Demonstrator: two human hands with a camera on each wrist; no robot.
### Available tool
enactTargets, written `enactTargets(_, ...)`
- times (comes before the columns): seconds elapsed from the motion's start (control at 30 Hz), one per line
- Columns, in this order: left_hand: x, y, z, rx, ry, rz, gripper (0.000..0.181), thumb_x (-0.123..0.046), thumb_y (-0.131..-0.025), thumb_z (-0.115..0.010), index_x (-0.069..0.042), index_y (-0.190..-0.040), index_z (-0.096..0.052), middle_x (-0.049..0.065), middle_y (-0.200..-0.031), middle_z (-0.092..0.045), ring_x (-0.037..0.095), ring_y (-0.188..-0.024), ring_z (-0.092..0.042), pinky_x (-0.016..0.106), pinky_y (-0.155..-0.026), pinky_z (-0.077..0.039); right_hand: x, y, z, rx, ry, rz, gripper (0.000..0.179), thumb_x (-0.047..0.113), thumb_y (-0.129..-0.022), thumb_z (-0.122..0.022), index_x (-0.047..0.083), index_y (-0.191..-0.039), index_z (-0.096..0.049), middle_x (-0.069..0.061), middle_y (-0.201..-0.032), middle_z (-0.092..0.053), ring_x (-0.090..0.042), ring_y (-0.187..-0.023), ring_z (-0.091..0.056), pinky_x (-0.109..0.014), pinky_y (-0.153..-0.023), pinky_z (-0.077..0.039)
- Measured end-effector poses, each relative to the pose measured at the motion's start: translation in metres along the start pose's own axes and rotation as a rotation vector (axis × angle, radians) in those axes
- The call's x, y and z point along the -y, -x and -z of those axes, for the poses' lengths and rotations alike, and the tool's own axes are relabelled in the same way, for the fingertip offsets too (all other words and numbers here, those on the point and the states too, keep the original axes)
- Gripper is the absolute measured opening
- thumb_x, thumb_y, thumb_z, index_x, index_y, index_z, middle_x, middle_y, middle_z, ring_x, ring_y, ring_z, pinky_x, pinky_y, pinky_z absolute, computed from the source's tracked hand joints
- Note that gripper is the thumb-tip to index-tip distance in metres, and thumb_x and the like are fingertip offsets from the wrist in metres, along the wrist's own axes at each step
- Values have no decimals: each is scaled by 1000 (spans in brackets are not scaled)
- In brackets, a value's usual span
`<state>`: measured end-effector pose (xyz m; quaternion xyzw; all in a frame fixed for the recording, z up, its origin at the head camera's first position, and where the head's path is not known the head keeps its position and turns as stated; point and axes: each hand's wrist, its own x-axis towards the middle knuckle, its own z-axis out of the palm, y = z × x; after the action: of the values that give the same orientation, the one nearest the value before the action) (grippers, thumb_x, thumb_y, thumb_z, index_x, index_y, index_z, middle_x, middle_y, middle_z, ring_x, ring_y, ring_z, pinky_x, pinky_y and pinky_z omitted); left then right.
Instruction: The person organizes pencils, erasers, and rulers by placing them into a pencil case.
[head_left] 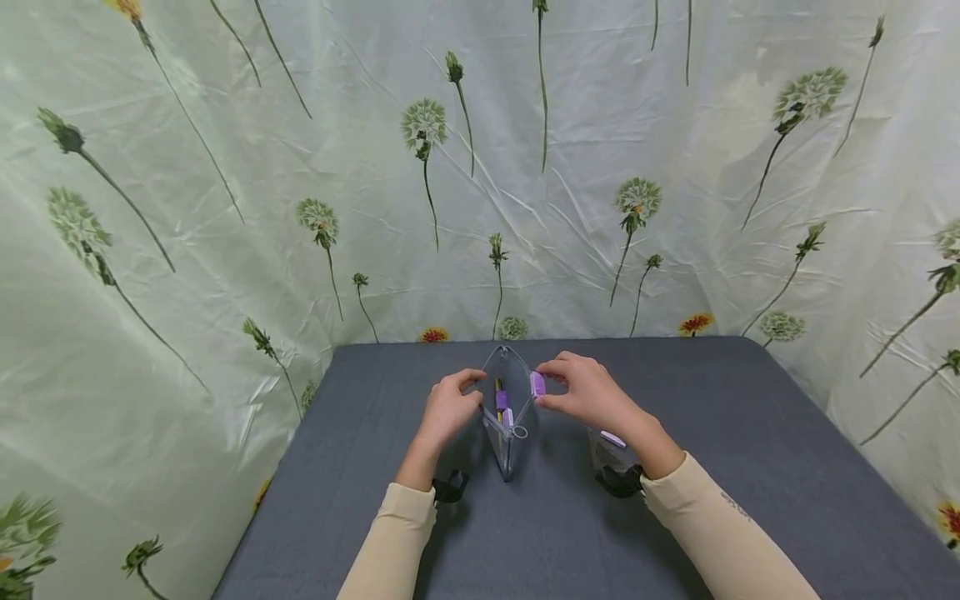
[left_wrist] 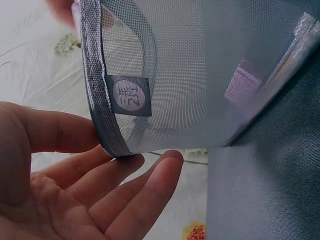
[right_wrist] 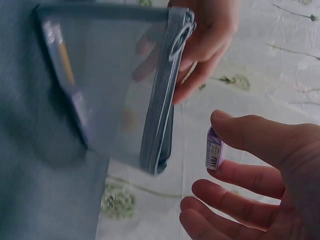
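A grey see-through mesh zip pouch [head_left: 504, 457] stands upright with its top spread open. My left hand [head_left: 452, 407] pinches the left side of its rim, beside a small label [left_wrist: 130, 95]. Inside lie a yellow pencil-like stick [right_wrist: 66, 62] and purple-and-white pieces [head_left: 502, 401]. Between thumb and index finger, my right hand [head_left: 592, 392] pinches a small purple block [right_wrist: 214, 150] with a barcode, possibly an eraser. In the head view this block is at the right edge of the pouch mouth; the other right fingers are spread away from it.
A greyish item with a purple-and-white strip [head_left: 612, 438] lies on the dark grey table [head_left: 360, 500], partly hidden by my right wrist. A ring-shaped zip pull [head_left: 519, 432] hangs at the pouch's near end. Behind the table hangs a floral sheet [head_left: 375, 250].
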<state>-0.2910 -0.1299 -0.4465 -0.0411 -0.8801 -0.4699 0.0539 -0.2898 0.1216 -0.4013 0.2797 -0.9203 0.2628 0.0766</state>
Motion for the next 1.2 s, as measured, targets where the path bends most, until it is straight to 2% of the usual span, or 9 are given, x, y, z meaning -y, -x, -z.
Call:
enactTargets(0.13,0,0,-1,-3,0,9,40,-8,-89,-59,-18,-126,-71,9,-133,-65,10,-43,-22,27,-43,-26,8,-10,-10,28,-30,-4,45,31,-83,-84,13,-122,-72,4,-103,-63,-15,-96,-62,-38,-82,-52)
enactTargets(0.37,-1,1,0,-5,2,15,39,-8,-89,-61,-17,-125,-71,10,-134,-64,10,-43,-24,27,-44,-27,17,-24,-27,88,-78,18,43,25,-84,-83,11,-123,-72,-2,-104,-65,-19,-94,-63,-37,-79,-52)
enactTargets(0.5,-1,0,1,-1,-2,12,39,-8,-89,-60,-17,-125,-71,10,-133,-65,10,-42,-23,26,-42,-26,19,-31,-36,110,-63,34,42,26,-84,-83,12,-122,-73,3,-102,-65,-13,-94,-63,-35,-80,-52)
enactTargets(0.67,0,-2,1,3,-18,3,39,-9,-89,-61,-19,-125,-71,9,-133,-65,10,-41,-23,26,-42,-26,19,-36,-44,127,-51,18,43,26,-83,-84,12,-122,-73,2,-103,-66,-14,-96,-64,-35,-82,-53)
enactTargets(0.97,-1,-1,0,6,-23,15,39,-8,-89,-61,-17,-126,-71,10,-133,-65,11,-41,-24,26,-42,-26,18,-41,-49,143,-6,1,41,26,-83,-84,13,-120,-74,2,-101,-64,-13,-92,-63,-35,-80,-53)
enactTargets(1.2,-1,-1,2,8,-24,18,40,-7,-89,-61,-14,-127,-70,11,-133,-64,10,-42,-23,26,-42,-25,21,-47,-49,163,29,9,37,26,-83,-84,12,-116,-75,3,-97,-62,-14,-86,-61,-34,-73,-51)
